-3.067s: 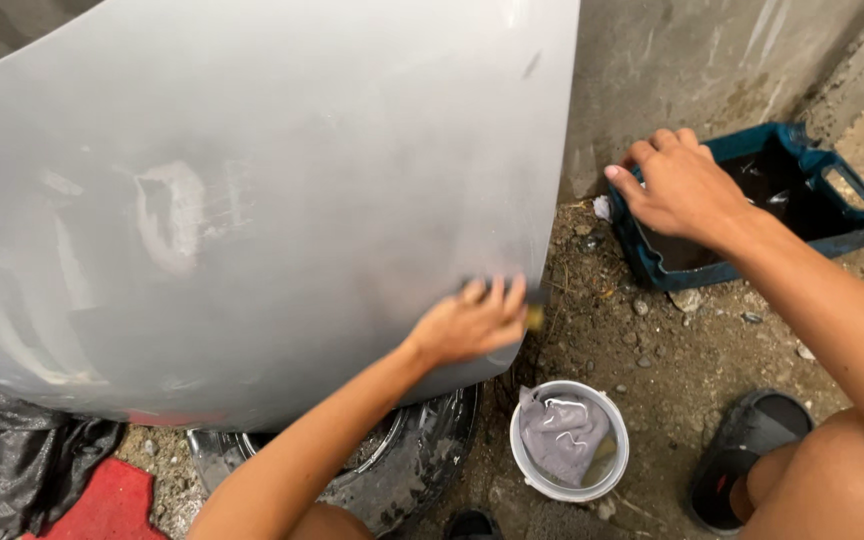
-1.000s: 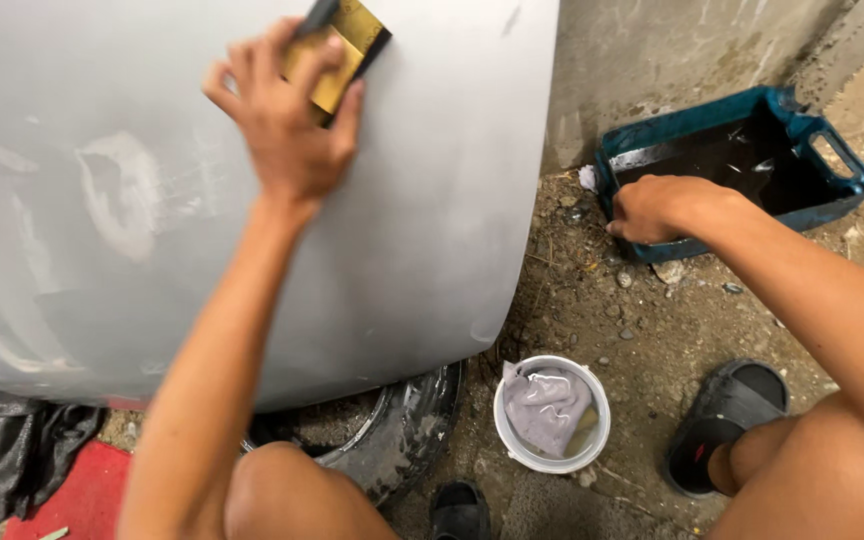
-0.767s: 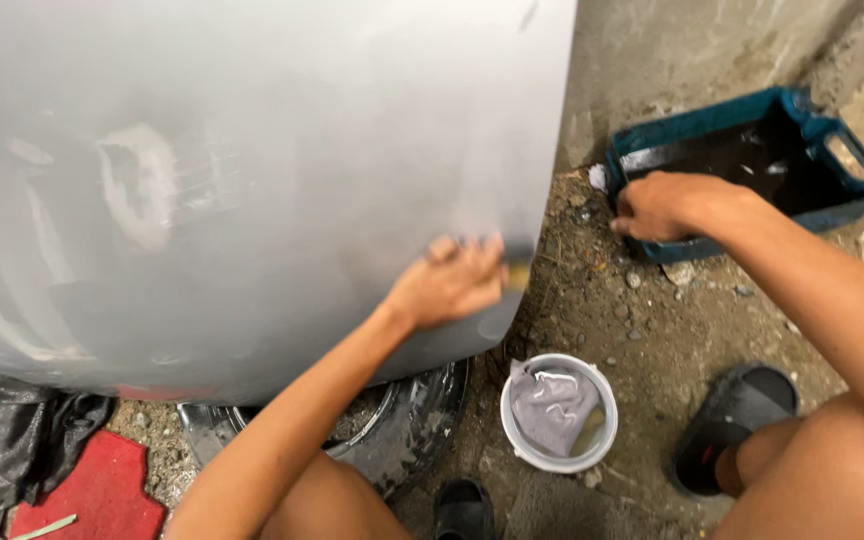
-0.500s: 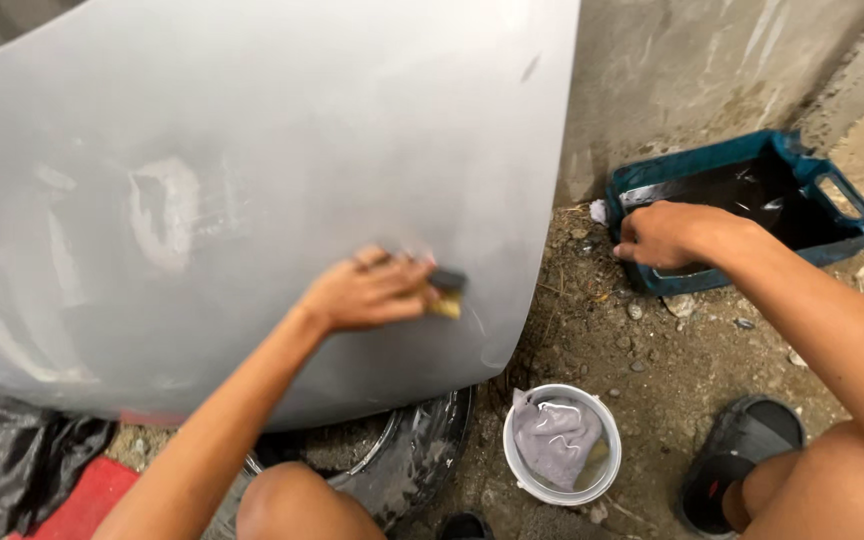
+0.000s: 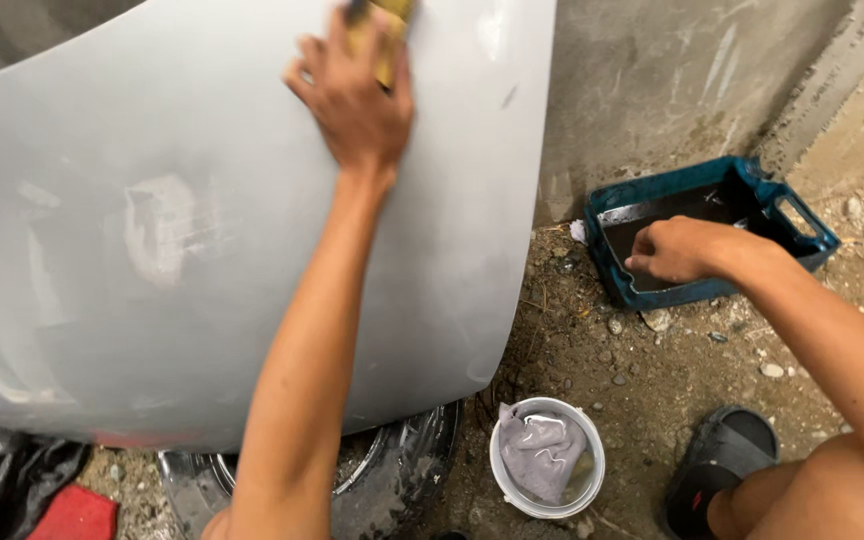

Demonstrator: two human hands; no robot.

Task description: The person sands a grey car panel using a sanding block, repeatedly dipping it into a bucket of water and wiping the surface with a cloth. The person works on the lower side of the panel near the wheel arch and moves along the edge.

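Note:
A large curved grey body panel fills the left and middle of the view, with a lighter scuffed patch on it. My left hand presses a yellow-and-dark sanding block flat against the panel near its top edge. My right hand rests curled on the near rim of a blue plastic tray holding dark liquid, on the ground to the right. What the right fingers hold, if anything, is hidden.
A white tub with a grey rag in water sits on the gravel below the panel. A tyre and wheel lie under the panel's edge. My sandalled foot is at lower right. A concrete wall stands behind. Red cloth lies at lower left.
My left hand has swept the sanding block from the panel's lower right up to its top edge. My right hand has stayed on the blue tray.

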